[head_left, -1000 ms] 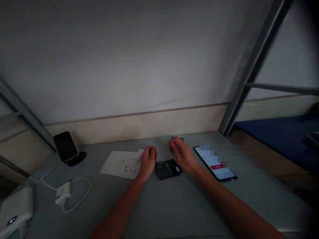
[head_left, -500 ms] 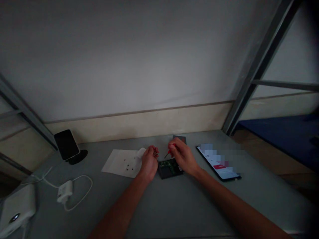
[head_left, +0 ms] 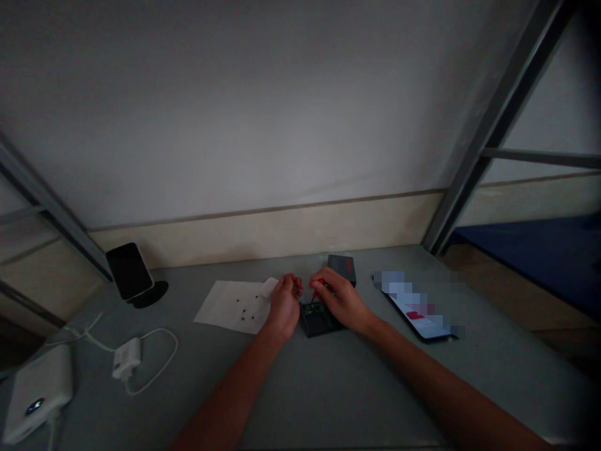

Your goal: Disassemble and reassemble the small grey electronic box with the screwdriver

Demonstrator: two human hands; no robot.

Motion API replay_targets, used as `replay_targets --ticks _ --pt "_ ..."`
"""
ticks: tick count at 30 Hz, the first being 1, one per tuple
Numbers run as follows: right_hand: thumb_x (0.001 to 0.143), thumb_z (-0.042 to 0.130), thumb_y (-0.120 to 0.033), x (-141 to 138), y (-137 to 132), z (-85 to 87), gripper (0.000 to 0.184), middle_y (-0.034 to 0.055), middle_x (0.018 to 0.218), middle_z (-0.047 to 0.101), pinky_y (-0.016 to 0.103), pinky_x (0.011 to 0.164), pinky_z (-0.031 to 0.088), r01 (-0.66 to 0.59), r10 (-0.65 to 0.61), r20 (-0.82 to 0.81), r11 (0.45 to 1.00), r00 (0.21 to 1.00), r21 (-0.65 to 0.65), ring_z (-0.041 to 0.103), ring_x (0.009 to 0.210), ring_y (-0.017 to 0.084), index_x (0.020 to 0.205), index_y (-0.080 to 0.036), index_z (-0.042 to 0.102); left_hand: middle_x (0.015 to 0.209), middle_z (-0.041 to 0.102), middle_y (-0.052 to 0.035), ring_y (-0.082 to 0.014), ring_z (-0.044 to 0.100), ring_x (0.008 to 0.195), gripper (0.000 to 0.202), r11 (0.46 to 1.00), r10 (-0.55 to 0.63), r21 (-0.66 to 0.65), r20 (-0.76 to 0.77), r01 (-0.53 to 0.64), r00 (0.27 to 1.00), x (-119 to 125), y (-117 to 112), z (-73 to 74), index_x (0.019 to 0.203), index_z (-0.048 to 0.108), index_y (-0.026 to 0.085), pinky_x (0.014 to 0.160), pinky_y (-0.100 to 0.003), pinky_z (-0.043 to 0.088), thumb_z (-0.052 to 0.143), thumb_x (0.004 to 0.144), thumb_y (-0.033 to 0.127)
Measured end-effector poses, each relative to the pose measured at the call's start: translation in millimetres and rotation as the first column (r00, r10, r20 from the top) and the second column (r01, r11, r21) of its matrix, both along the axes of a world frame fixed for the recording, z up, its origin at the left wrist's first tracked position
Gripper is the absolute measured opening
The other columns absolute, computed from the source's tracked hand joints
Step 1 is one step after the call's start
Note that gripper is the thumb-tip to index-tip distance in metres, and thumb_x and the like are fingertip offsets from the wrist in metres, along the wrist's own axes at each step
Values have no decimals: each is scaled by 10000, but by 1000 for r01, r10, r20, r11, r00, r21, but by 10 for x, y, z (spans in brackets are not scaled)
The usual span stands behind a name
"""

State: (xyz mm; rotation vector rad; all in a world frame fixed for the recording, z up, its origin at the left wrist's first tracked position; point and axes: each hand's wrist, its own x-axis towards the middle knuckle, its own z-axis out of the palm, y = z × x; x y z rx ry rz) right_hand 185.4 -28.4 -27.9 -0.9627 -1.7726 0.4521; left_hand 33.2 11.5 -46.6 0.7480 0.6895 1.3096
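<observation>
Right hand [head_left: 342,299] pinches a red screwdriver [head_left: 317,291], pointing it down at the green and black box [head_left: 320,323] on the bench [head_left: 300,394]. Left hand [head_left: 285,305] is curled up beside the box, near white paper [head_left: 220,305]; I cannot tell if it holds anything.

Dim light — pale wall [head_left: 282,125], gray desk [head_left: 305,394]

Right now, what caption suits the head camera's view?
Right hand points a red tool at an exposed circuit board, left hand close by.
</observation>
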Motion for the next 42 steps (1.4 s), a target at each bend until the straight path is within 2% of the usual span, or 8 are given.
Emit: replay_targets --ticks 7,13,23,28,31,34,38,42 --pt "1011 504 -331 -7 -10 23 239 57 963 657 307 776 508 -30 30 -4 999 1000 -25 624 820 179 1150 -234 673 785 576 8 -115 526 715 164 1000 -5 -6 23 5 1000 14 -19 -27 795 591 161 705 -260 381 686 862 276" --pt "1009 502 -329 -1 -6 18 254 59 960 660 311 776 520 -18 18 6 999 1000 -37 631 811 183 1179 -241 669 749 561 5 -119 504 701 185 1000 -1 -3 34 1 999 28 -13 -11 740 586 158 700 -260 369 651 891 243" --pt "1000 507 -288 -4 0 13 267 70 991 676 326 827 524 -9 10 40 999 999 -36 645 866 194 1205 -241 672 779 564 7 -122 522 732 151 1000 -8 1 21 8 1000 31 -11 -33 773 592 171 730 -256 387 655 884 251" --pt "991 478 -228 -48 3 -15 388 74 1067 714 353 904 522 -19 22 44 997 999 -72 670 945 201 1367 -239 574 788 575 -4 -126 512 732 232 997 -8 82 -79 14 997 46 2 -97 775 600 169 714 -250 389 678 868 367" --pt "973 510 -231 -90 3 -28 330 61 1082 729 359 903 528 -14 16 38 998 999 -64 677 948 205 1277 -253 637 798 581 -9 -137 505 737 255 987 46 162 -198 -14 979 31 -10 -82 814 621 164 702 -252 379 670 871 408" --pt "959 557 -264 -100 1 -33 230 59 1074 737 359 891 532 -15 16 30 999 999 -40 682 942 213 1140 -250 699 740 558 -3 -152 483 722 288 966 130 256 -350 -39 928 -10 -36 -6 768 610 171 685 -261 352 653 888 429" --pt "947 602 -329 -50 -2 0 193 56 1015 742 344 849 543 95 -101 -124 994 987 -53 694 875 200 1087 -232 692 685 523 1 -165 454 707 352 935 184 354 -460 -11 868 -51 -70 79 706 577 186 694 -271 322 617 915 466" --pt "932 628 -385 -2 -13 82 207 41 869 716 317 741 559 173 -190 -369 982 910 -80 677 746 173 1035 -206 642 702 512 0 -175 452 725 373 928 152 371 -470 38 870 -40 -80 68 714 553 201 717 -275 317 567 938 499"
